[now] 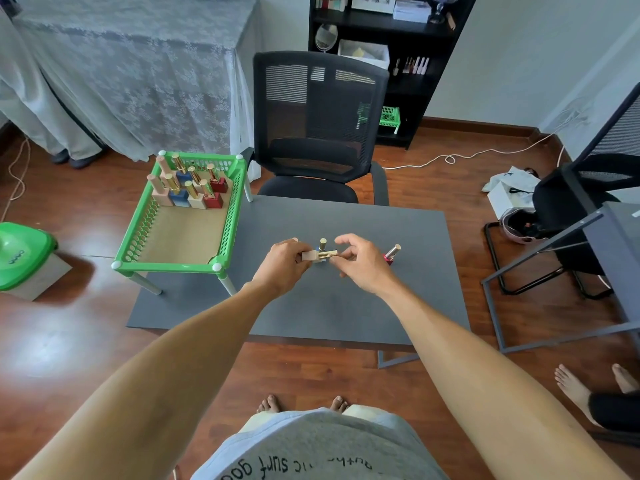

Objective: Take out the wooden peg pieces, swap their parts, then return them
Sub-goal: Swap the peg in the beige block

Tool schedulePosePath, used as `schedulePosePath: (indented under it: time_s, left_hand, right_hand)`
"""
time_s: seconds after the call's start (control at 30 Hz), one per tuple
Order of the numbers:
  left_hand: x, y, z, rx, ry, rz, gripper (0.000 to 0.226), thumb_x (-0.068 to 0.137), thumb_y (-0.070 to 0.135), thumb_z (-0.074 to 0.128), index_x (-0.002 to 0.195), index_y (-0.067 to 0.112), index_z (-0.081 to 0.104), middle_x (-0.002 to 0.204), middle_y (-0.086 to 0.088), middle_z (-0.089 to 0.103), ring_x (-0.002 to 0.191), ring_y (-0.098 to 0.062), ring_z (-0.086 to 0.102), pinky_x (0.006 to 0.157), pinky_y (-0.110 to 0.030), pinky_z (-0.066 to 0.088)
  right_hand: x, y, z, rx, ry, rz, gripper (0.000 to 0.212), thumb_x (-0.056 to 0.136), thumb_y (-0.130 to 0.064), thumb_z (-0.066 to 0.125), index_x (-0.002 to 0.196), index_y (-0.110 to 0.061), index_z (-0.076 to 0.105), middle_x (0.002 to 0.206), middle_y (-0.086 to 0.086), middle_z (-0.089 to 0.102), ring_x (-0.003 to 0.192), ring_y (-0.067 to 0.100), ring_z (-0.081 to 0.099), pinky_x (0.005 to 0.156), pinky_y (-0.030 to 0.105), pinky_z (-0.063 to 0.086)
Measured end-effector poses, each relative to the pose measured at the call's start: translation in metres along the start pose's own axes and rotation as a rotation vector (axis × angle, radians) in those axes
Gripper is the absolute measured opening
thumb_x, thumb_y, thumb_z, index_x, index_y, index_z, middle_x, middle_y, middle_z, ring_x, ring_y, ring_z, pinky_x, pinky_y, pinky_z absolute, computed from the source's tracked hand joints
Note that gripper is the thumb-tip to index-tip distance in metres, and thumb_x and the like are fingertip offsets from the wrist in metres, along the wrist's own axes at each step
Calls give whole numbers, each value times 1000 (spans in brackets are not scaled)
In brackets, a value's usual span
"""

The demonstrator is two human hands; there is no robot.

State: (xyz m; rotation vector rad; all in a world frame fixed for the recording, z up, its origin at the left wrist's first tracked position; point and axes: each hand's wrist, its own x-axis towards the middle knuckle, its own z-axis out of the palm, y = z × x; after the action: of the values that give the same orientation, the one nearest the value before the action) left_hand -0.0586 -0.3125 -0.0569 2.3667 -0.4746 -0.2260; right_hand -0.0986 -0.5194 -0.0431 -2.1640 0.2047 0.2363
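Observation:
Over the middle of the grey table [346,306], my left hand [282,265] grips the pink block base [310,256] of a peg piece lying sideways. My right hand [360,263] pinches its gold stem [328,254] from the right. Just behind them a blue-based peg [322,244] with a gold top stands on the table, mostly hidden. A red-based peg [392,253] with a pink top leans at the right of my right hand. Several more pegs [188,183] stand upright at the far end of the green basket [166,261].
The green basket stands on short legs at the table's left corner, its near half bare. A black mesh chair [318,126] faces the table's far edge. Another chair and a metal frame [554,265] stand at the right. A person's bare feet [588,386] rest at lower right.

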Motion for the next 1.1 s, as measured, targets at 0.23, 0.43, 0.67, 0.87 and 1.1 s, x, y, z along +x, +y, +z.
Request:
schedulePosePath:
  time_s: [0.23, 0.43, 0.67, 0.87, 1.1]
  left_hand:
    - [0, -1, 1, -5, -6, -8, 10, 93, 16, 68, 98, 22, 74, 83, 2, 61, 73, -18, 56, 65, -30, 45]
    - [0, 0, 6, 4, -22, 20, 10, 94, 12, 69, 102, 13, 74, 83, 1, 64, 74, -20, 54, 73, -32, 47]
    - [0, 1, 9, 87, -72, 29, 3, 97, 15, 64, 97, 13, 67, 90, -1, 58, 77, -25, 53, 71, -38, 47]
    - [-2, -1, 19, -18, -118, -81, 6, 95, 20, 68, 98, 15, 68, 82, 1, 59, 75, -23, 54, 65, -32, 42]
    - [-11, -17, 37, 72, -214, -272, 48, 94, 42, 66, 139, 26, 56, 133, -2, 61, 118, -27, 60, 95, -43, 51]
  right_hand:
    - [7, 5, 3, 37, 11, -36, 7, 96, -15, 73, 94, -20, 69, 82, 6, 75, 69, 23, 73, 74, 44, 60]
    - [8, 8, 5, -42, 12, -14, 9, 99, -24, 68, 91, -21, 68, 70, -1, 73, 68, 22, 70, 63, 37, 54]
    - [7, 12, 5, -101, 8, -13, 13, 102, -24, 64, 91, -16, 67, 68, -2, 72, 66, 20, 67, 60, 29, 48]
    - [7, 23, 12, 188, 70, 66, 7, 95, -9, 71, 101, -4, 71, 82, 6, 74, 57, 5, 68, 58, 16, 49]
    - [13, 39, 19, 117, 56, 136, 4, 90, -11, 71, 87, -10, 72, 65, -3, 63, 54, 13, 53, 56, 26, 43]
